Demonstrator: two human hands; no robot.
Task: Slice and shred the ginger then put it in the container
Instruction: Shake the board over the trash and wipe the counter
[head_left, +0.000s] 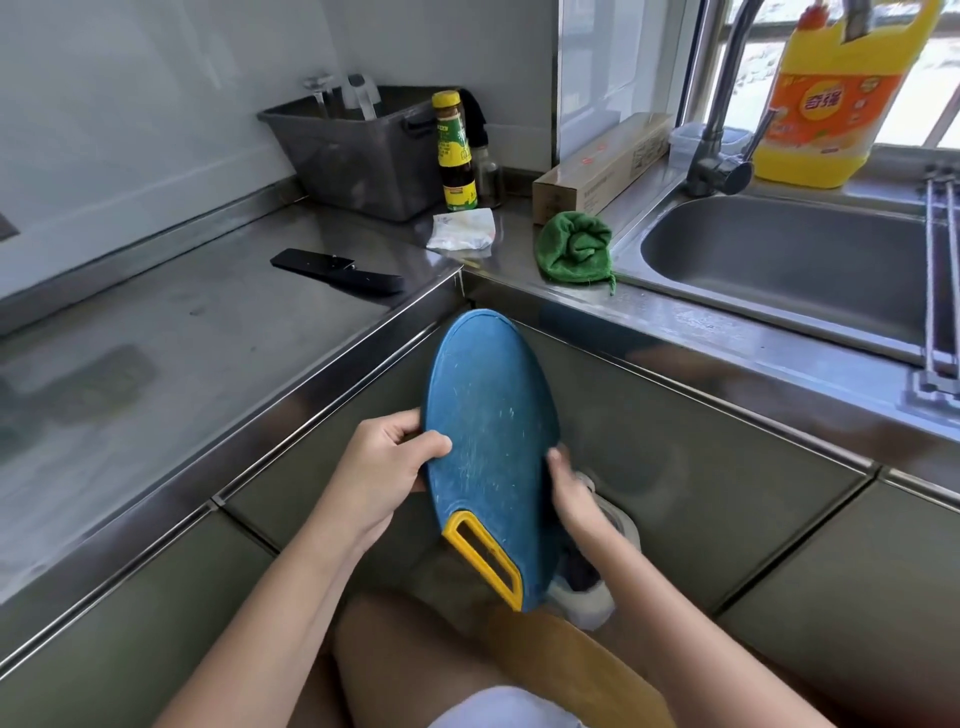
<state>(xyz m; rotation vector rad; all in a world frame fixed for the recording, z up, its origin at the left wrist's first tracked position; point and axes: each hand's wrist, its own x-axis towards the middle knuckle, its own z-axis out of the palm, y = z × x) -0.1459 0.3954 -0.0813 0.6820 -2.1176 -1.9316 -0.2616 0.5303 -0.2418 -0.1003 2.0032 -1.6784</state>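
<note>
Below the counter, left grip and right grip clasp the blue board — knife, cloth above.

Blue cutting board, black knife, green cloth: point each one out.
blue cutting board (491, 441), head view, middle of its scratched face.
black knife (337, 271), head view, its middle.
green cloth (574, 249), head view, centre of the bundle.

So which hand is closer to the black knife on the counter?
Left. The left hand grips the board at its left edge, below the knife; the right hand holds the opposite edge, farther off.
</note>
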